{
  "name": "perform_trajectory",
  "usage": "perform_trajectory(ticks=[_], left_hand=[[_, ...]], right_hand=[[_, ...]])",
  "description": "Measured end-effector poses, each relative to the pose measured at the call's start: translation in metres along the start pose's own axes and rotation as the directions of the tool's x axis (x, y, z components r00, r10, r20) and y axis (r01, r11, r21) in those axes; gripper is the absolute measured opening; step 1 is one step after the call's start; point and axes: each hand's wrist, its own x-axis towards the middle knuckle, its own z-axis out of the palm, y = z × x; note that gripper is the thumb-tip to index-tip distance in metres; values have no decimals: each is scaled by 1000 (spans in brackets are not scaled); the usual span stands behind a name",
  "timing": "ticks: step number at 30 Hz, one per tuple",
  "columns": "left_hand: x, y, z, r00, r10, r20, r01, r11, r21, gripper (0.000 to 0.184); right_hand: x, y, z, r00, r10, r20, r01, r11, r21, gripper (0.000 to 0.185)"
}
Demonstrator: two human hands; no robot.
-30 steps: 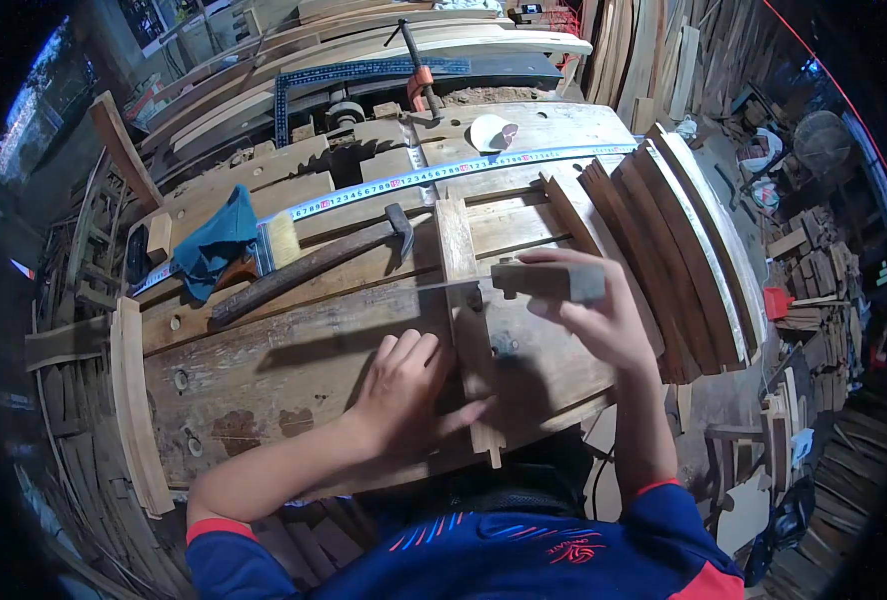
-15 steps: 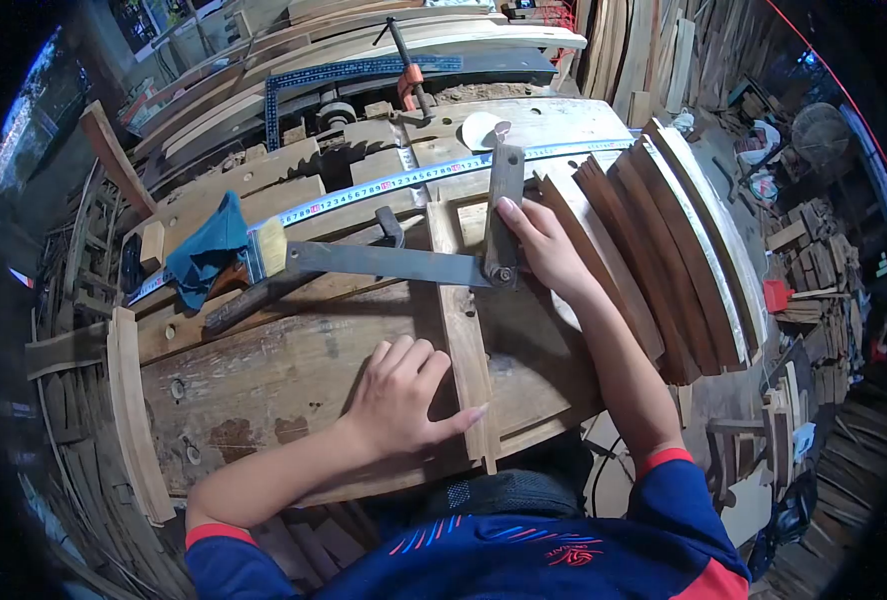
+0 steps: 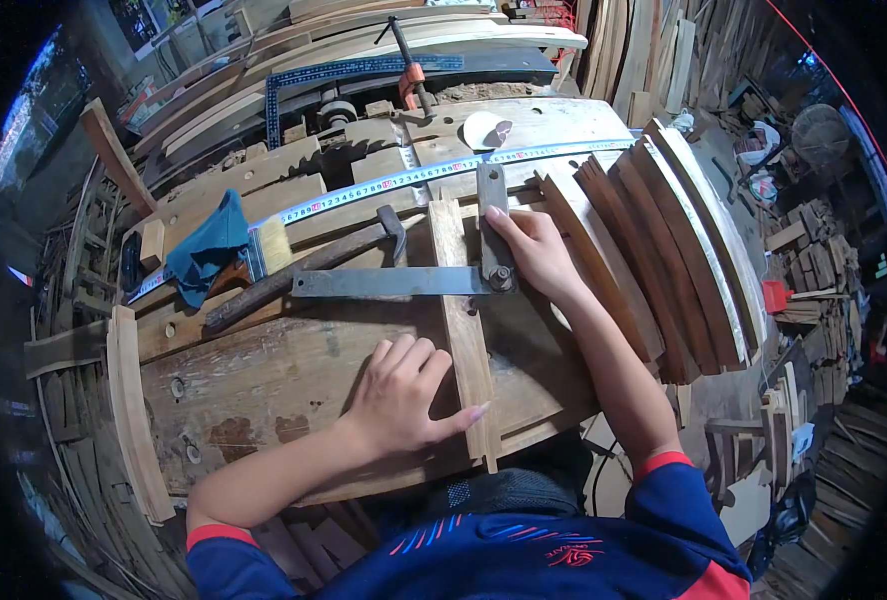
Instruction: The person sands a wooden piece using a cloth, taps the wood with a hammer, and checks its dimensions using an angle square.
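Observation:
My right hand (image 3: 541,252) grips the stock of a sliding bevel (image 3: 394,281); its metal blade lies across a narrow wooden strip (image 3: 470,355) and points left. The stock stands nearly parallel to the strip, on its right side. My left hand (image 3: 401,392) rests on the workbench (image 3: 254,370), fingers loosely bent and thumb stretched onto the strip's near end. Just beyond the blade lies a hammer (image 3: 314,270), beside a paintbrush (image 3: 267,250) and a teal cloth (image 3: 211,250).
Several curved wooden pieces (image 3: 654,250) stand in a row at the right. A measuring tape (image 3: 364,187) runs across the bench. Farther back are a clamp (image 3: 410,75), a blue carpenter's square (image 3: 344,72) and a white round piece (image 3: 484,129). Curved strips (image 3: 136,410) stand at the left edge.
The bevel's blade has swung toward me and now lies squarer across the strip. My right hand and the stock have shifted slightly left and nearer. My left hand has stayed put.

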Motion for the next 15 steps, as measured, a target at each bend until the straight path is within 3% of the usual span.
perform_trajectory(ticks=[11,14,15], left_hand=[[0,0,-1,1000,-8,5,8,1000,-19,65],[0,0,0,1000,-4,0,4,1000,-18,66],[0,-1,0,1000,-1,-5,1,1000,-17,66]], right_hand=[[-8,-10,7,998,-42,-51,41,999,-10,41],[-10,-18,5,998,-22,-65,12,990,-143,39],[-10,-16,5,998,-20,-59,13,994,-109,38]])
